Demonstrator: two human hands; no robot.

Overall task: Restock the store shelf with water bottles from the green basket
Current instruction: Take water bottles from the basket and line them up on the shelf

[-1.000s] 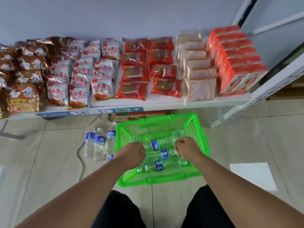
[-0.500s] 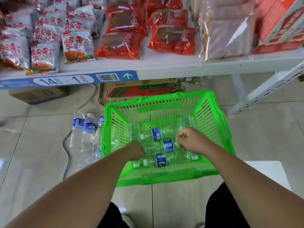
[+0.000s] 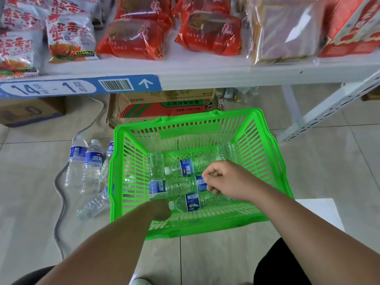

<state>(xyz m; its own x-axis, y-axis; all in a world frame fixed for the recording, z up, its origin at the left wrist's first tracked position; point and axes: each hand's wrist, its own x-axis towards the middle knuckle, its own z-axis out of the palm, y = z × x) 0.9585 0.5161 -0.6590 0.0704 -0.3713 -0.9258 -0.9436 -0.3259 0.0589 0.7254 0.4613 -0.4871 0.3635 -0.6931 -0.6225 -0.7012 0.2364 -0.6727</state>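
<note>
The green basket (image 3: pixel 267 140) stands on the floor below the white shelf (image 3: pixel 205 75). Several clear water bottles with blue labels lie in it: one at the back (image 3: pixel 189 167), one in the middle (image 3: pixel 183 185), one at the front (image 3: pixel 197 202). My left hand (image 3: pixel 160 210) grips the neck end of another bottle (image 3: pixel 156 175), which stands tipped up with its base pointing away from me. My right hand (image 3: pixel 226 182) curls its fingers and thumb round the labelled part of the middle bottle.
Three bottles (image 3: pixel 90 161) stand on the tiles left of the basket and one (image 3: pixel 92 206) lies beside them. A grey cable (image 3: pixel 59 192) snakes past them. Cardboard boxes (image 3: pixel 164 108) sit under the shelf, which carries snack packs (image 3: pixel 131 36). A white upright (image 3: pixel 329 112) slants at right.
The view has dropped closer to the basket. My left hand has tipped one bottle up on end inside it. My right hand has closed round the middle bottle.
</note>
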